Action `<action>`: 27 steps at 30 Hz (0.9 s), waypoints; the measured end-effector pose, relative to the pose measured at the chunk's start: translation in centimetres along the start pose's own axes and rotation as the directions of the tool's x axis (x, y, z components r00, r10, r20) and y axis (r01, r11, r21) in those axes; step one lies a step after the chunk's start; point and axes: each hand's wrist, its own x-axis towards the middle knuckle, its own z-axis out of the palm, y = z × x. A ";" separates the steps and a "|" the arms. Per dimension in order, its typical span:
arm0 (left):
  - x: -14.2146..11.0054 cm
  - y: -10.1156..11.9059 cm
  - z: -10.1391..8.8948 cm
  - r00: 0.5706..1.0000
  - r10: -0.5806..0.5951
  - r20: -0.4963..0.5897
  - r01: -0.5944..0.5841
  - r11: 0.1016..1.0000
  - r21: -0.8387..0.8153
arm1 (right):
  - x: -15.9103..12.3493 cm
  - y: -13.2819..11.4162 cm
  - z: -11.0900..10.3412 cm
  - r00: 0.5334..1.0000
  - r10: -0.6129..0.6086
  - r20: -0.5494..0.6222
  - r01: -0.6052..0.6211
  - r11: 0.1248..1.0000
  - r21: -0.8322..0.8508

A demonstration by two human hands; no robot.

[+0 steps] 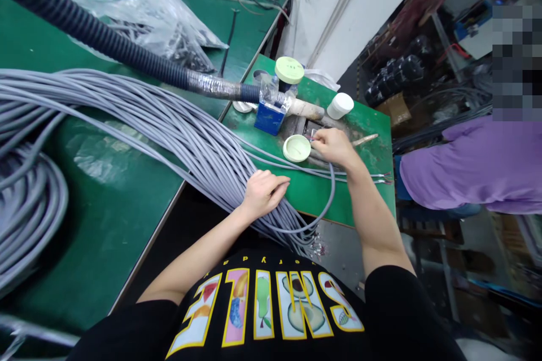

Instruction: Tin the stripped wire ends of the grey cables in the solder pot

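Note:
A thick bundle of long grey cables (186,130) runs from the left bench across to the small green table. My left hand (265,193) lies on the bundle with its fingers curled closed around some of the cables; its fingertips are partly hidden. Over the small table, my right hand (334,148) pinches one grey cable (331,189) close to its end, and thin wires show at the fingertips. That cable bends down from the hand and back into the bundle. Just left of the right hand sits a round pale-green dish (297,148). Two cable ends (383,177) with bared wires lie at the table's right edge.
A ribbed black hose (105,39) crosses above the bench to a pale nozzle (307,109) beside a blue box (270,117). Nearby stand a white jar (340,106) and a green-lidded tub (289,70). A plastic bag (161,22) lies behind. A person in purple (453,166) sits at right.

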 end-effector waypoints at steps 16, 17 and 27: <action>0.0 0.0 0.0 1.000 -0.017 -0.016 0.016 0.998 -0.059 | 2.2 6.5 3.4 0.937 0.346 -0.041 -0.347 0.938 0.000; 0.0 0.1 0.0 1.000 -0.017 -0.019 0.016 0.998 -0.061 | 2.2 6.5 3.5 0.936 0.351 -0.038 -0.352 0.936 -0.006; 0.1 0.0 -0.1 0.999 -0.018 -0.030 0.016 0.998 -0.057 | 2.9 6.7 4.3 0.932 0.364 -0.007 -0.363 0.930 -0.058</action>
